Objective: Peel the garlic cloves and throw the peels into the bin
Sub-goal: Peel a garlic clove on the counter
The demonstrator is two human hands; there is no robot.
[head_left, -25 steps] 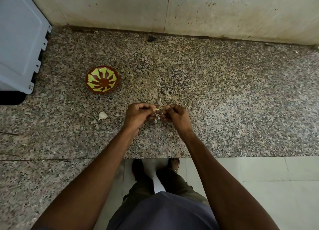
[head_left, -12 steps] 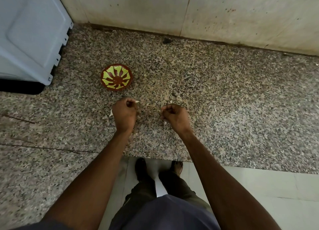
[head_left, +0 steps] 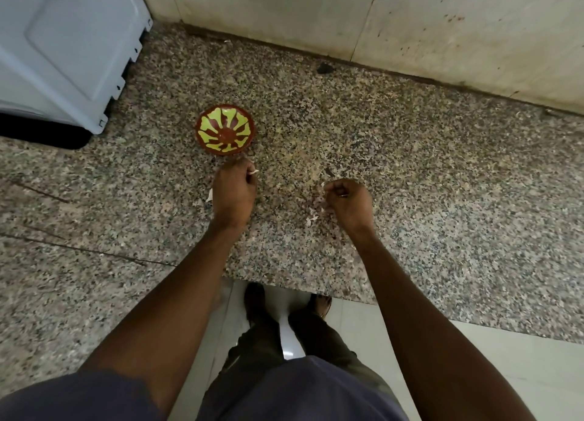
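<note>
My left hand (head_left: pixel 234 193) is closed in a fist just in front of the red bowl with a yellow-green pattern (head_left: pixel 225 129). A small white piece of garlic (head_left: pixel 254 172) pokes out from its fingers. My right hand (head_left: pixel 347 202) is also a closed fist, about a hand's width to the right, and I see nothing in it. Loose white peels (head_left: pixel 313 215) lie on the speckled granite counter (head_left: pixel 442 183) between the two hands. Another white garlic piece (head_left: pixel 209 195) shows at the left edge of my left hand, mostly hidden by it.
A pale grey appliance (head_left: pixel 63 41) stands at the back left. A stained wall (head_left: pixel 347 15) closes the back. The counter's front edge (head_left: pixel 284 286) runs just above my feet, with light floor tiles (head_left: pixel 521 373) below. No bin is in view.
The hands were together working on a clove; they have separated. My left hand has moved left and forward towards the bowl. The view has shifted, so everything sits further right.
</note>
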